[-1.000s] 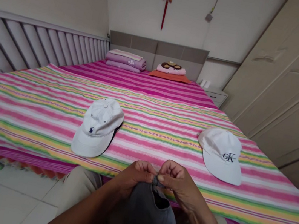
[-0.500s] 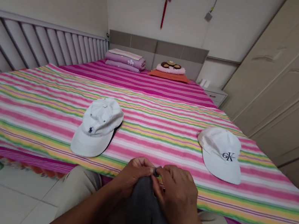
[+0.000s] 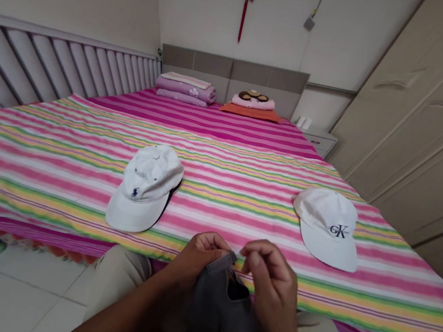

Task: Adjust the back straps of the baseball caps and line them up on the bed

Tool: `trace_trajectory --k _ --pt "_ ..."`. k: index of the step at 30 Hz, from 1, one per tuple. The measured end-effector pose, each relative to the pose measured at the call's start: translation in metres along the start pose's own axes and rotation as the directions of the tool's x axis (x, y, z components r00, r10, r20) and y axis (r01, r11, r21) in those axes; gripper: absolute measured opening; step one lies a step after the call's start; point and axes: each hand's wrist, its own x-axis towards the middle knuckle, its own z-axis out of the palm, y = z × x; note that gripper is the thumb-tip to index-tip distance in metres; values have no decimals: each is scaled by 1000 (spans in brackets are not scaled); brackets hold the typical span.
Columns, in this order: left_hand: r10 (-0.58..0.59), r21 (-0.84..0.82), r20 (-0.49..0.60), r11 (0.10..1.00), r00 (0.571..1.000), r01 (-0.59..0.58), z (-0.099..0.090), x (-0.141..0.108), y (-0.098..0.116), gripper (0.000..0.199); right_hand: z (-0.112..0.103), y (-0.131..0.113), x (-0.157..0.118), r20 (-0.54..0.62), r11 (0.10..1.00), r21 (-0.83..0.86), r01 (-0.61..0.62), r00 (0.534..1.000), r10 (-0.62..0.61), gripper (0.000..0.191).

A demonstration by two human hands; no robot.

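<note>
Right hand let go of the grey cap.
Half a second earlier it had covered the back strap; now it was just beside it, fingers loosely bent and free, while the left hand kept pinching the strap, the cap over the lap at the bed's edge. One white cap bore dark letters resembling "CK", the other white cap a dark-blue rider emblem.

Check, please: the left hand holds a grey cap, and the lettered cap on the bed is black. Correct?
Not black: in the head view, the lettered cap on the bed is white. The left hand does hold a grey cap.
</note>
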Motion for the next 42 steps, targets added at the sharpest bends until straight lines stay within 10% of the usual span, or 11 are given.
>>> trace_trajectory --k 3,7,18,25,32,37,42 --pt "-18 -44 41 999 999 20 -2 -2 9 19 -7 13 11 129 981 49 -189 975 181 25" --pt "-26 -71 137 997 990 36 -6 -1 24 23 -10 27 16 568 803 263 -535 759 319 30" --pt "-226 163 199 967 954 196 -14 -1 37 19 -7 22 13 384 682 504 -530 845 373 24" --pt "-46 318 237 948 970 -32 -15 -5 39 36 -11 22 12 408 692 497 -524 845 347 28" --pt "62 470 86 877 994 -95 -1 -13 36 21 -8 17 12 396 868 218 -447 853 340 33" --pt "28 387 38 921 999 -41 1 -10 35 25 -6 10 7 226 982 -137 -133 961 162 15" --pt "-77 318 132 947 988 32 -3 -10 36 25 -6 9 4 228 945 -312 94 973 -21 19"
